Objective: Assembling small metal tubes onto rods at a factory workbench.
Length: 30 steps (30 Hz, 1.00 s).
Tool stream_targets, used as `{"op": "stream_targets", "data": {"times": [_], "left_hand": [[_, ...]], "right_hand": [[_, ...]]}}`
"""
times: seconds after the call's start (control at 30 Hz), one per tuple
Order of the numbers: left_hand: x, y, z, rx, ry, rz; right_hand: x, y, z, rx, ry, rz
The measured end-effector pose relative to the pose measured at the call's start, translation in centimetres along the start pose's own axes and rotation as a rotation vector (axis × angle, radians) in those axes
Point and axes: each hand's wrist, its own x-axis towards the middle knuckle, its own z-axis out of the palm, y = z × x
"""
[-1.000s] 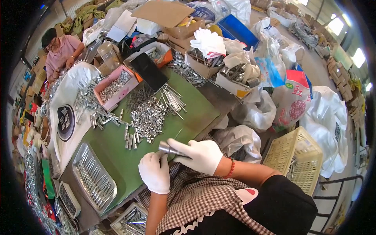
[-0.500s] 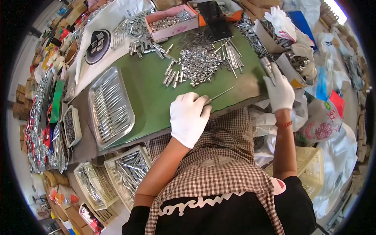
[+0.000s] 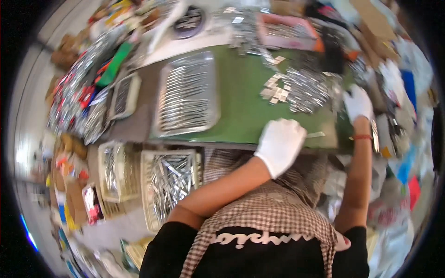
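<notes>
My left hand [image 3: 281, 143], in a white glove, is closed above the front edge of the green mat [image 3: 241, 111]. A thin metal rod [image 3: 316, 135] sticks out to the right from its fingers. My right hand [image 3: 358, 103], gloved too, is over the mat's right side, beside several slender metal rods [image 3: 336, 90]. Its fingers are smeared by motion, so what they hold is unclear. Left of the rods is a heap of small silver metal parts [image 3: 306, 90], with short silver cylinders [image 3: 276, 89] at its edge. A metal tray [image 3: 214, 104] holds rows of slim metal pieces [image 3: 185, 95].
A pink box [image 3: 289, 42] of small parts and a black phone-like slab [image 3: 333, 48] stand at the back. A small bin [image 3: 125, 96] is left of the tray. Below the table, a cream basket [image 3: 146, 185] holds metal rods. Bags and cartons crowd the right.
The view has swung left, so the table appears shifted right. My right hand has moved from the silver cylinder at the mat's right edge inward to the rods. My left hand still holds its thin rod.
</notes>
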Motion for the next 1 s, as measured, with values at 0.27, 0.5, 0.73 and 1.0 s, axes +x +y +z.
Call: {"op": "stream_targets", "data": {"times": [0.27, 0.5, 0.73, 1.0], "left_hand": [[-1.8, 0.4, 2.4, 0.002, 0.106, 0.011], [-1.6, -0.1, 3.2, -0.099, 0.353, 0.151], [-0.8, 0.1, 2.2, -0.071, 0.276, 0.164], [-0.5, -13.6, -9.5, 0.415, 0.15, 0.005]], "right_hand": [[-3.1, 1.6, -0.1, 0.296, -0.033, -0.261], [-12.7, -5.6, -1.9, 0.239, -0.168, -0.695], [-13.9, -5.1, -2.1, 0.258, 0.002, -0.655], [-15.1, -2.3, -1.1, 0.529, 0.164, -0.305]]}}
